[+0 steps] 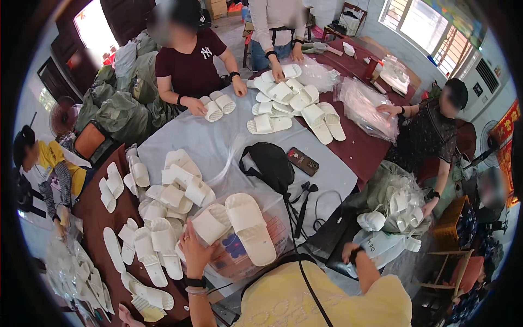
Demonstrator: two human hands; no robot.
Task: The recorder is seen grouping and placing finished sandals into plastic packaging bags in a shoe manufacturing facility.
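My left hand is at the near side of the table, its thumb and fingers around the lower left edge of a white slipper. A second white slipper lies right beside it, toe and heel pointing along the table. Both rest over a clear plastic bag with coloured print. My right hand is off to the right near the table's edge, a black band at its wrist. Its fingers look curled but are blurred, and I see nothing in them. A white printed bag is just beyond it.
White slippers are heaped at left; more lie at the far side. A black bag, a phone and dark straps lie mid-table. Several people work around it. Clear bags lie at far right.
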